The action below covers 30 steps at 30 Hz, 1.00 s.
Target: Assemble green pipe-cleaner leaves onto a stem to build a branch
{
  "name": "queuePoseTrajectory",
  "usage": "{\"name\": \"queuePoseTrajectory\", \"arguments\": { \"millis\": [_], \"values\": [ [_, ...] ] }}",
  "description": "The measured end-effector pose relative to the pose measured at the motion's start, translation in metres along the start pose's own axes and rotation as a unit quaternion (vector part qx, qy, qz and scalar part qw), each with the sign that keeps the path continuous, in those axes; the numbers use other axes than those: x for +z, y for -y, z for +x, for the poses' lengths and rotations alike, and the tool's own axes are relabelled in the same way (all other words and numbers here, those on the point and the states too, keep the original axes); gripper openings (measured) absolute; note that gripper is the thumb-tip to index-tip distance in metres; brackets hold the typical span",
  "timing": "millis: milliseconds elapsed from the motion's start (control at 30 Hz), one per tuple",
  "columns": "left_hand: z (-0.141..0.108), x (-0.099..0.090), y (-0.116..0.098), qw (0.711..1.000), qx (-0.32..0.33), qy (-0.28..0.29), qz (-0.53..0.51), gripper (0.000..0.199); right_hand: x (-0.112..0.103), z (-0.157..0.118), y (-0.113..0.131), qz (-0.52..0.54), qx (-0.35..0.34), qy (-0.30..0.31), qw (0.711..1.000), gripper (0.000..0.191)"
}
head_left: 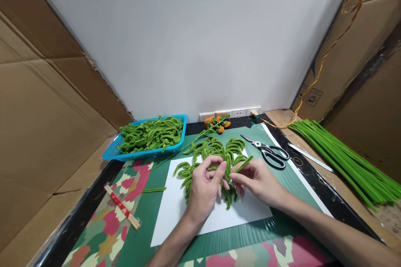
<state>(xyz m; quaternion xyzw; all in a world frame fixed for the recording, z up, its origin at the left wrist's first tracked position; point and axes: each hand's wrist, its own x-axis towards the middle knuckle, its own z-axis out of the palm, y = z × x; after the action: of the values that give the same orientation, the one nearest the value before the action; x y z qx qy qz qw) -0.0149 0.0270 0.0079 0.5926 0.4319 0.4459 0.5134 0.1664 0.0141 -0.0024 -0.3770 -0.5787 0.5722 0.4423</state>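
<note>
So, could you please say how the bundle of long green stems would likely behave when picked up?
The bundle of long green stems is probably fairly stiff, since its strands lie nearly straight. It is likely light, as each strand looks slender. Strands may slip apart, since no tie shows around them.

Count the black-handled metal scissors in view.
1: the black-handled metal scissors lie on the dark green sheet, beyond the bare right hand and right of the blue plastic basket. Others may be hidden from view.
</note>
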Motion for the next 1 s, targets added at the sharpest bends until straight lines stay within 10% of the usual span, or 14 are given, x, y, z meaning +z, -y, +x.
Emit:
{"name": "queuePoseTrajectory", "arguments": {
  "millis": [600,1000],
  "values": [
    [-0.01,0.01,-0.006,0.991,-0.011,0.13,0.008,0.03,-0.016,-0.002,0.017,-0.055,-0.061,-0.082,0.993,0.04],
    [-0.006,0.024,0.021,0.993,-0.061,0.08,-0.052,0.04,-0.013,0.007,0.014,0.047,-0.058,-0.096,0.993,0.04]
  ]
}}
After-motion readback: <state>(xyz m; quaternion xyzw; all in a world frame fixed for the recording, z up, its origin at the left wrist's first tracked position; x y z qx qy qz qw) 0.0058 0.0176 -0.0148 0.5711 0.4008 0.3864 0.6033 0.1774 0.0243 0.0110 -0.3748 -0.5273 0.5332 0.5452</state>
